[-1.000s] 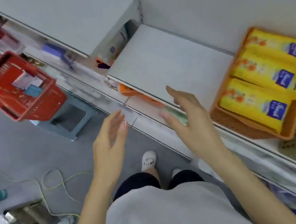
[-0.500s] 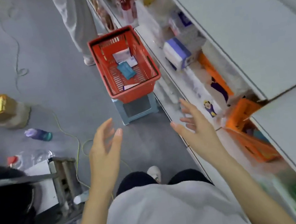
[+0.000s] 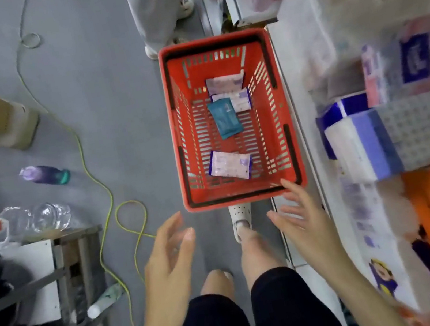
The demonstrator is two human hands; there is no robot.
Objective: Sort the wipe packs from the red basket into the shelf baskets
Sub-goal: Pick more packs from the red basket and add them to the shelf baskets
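Looking straight down into a red basket [image 3: 214, 41] of hard moulded plastic, slotted through its walls and bottom, standing just beside a shelf [image 3: 310, 147] stacked with soft tissue packs [image 3: 390, 140]. Showing four wipe packs lying flat and loose on the basket's bottom: a teal pack [image 3: 225, 118] near the middle, slightly angled and touching one of two pale packs [image 3: 225, 83] at the far end, and a lilac pack [image 3: 229, 164] lying apart, nearest the front rim. Reaching toward that front rim with both hands and holding nothing: left hand [image 3: 166, 255] hovering short of the basket with fingers [image 3: 173, 225] straight and slightly apart; right hand [image 3: 301, 216] with fingers spread wide, tips by the near right corner, contact with the rim impossible to confirm. Judging the packs as light, soft and squashy: small flat pillows in smooth, glossy film, probably slippery and likelier to bend than break. Suggesting a pinch across the narrow width, thumb on top and fingers sliding underneath, or a grip on a crimped end seam, and favouring the lilac pack as closest and unobstructed. Also showing a thin yellow-green cable [image 3: 86, 160] trailing across the grey floor [image 3: 113, 94] to the left.
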